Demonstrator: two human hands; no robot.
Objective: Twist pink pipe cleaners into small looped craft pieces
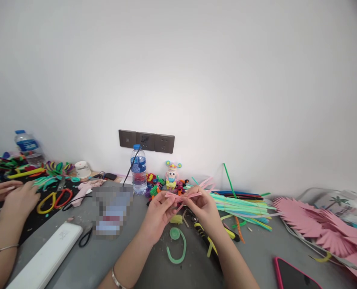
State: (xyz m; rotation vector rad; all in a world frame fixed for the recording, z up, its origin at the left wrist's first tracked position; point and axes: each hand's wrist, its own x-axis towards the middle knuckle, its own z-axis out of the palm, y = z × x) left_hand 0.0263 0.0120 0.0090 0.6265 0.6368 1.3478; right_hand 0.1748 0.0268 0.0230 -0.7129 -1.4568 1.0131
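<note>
Above the desk, my left hand pinches a pink pipe cleaner between thumb and fingers. My right hand is closed on the same pink pipe cleaner a little to the right, close to the left fingertips. Below the hands lies a green pipe cleaner with one end wound into a flat spiral. A short yellow fuzzy piece rests just under the fingers. Partly hidden by my right forearm are pliers with black and yellow handles.
A bundle of pipe cleaners lies right, before folded pink paper and a phone. A water bottle and a small figure stand behind. Left are scissors, a white power bank-like box and another person's hand.
</note>
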